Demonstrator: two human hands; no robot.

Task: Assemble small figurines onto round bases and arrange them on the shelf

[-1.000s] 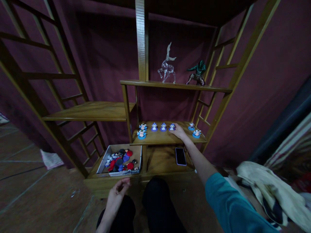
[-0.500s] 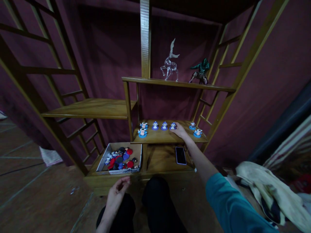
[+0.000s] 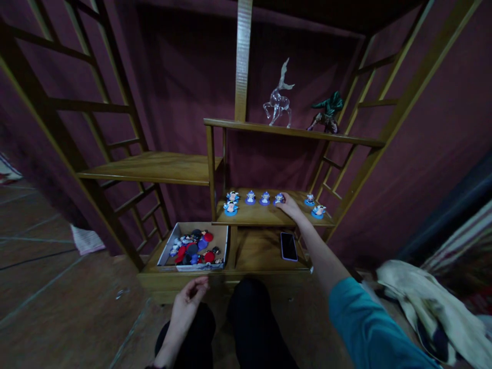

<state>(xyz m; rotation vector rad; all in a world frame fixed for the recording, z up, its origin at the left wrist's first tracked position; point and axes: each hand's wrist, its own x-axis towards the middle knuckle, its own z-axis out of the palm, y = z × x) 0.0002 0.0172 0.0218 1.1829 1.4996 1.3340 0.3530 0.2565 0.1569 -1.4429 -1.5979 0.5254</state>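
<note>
My right hand (image 3: 291, 207) reaches onto the middle shelf (image 3: 265, 218), its fingertips closed on the right side of a small purple-and-white figurine (image 3: 279, 199) that stands on a round purple base. Left of it, two similar purple figurines, the middle figurine (image 3: 265, 198) and the left figurine (image 3: 250, 197), stand in the same row. My left hand (image 3: 187, 303) hovers above my knee, in front of a shallow box (image 3: 163, 256). Its fingers are loosely curled with a gap to the thumb, and I see nothing in it. Several jumbled red, black, purple and white figurines (image 3: 192, 248) lie in the box.
Blue-based figurines stand at the shelf's left (image 3: 230, 207) and right (image 3: 318, 211) ends. A phone (image 3: 288, 247) lies below. Above are a clear deer ornament (image 3: 279, 100) and a green-cloaked figure (image 3: 328, 110). Slanted-looking wooden posts frame both sides; pale cloth (image 3: 423, 292) lies at right.
The whole scene has shifted slightly right in view as my head moved. My right hand stays at the same purple figurine, and my left hand stays in front of the box.
</note>
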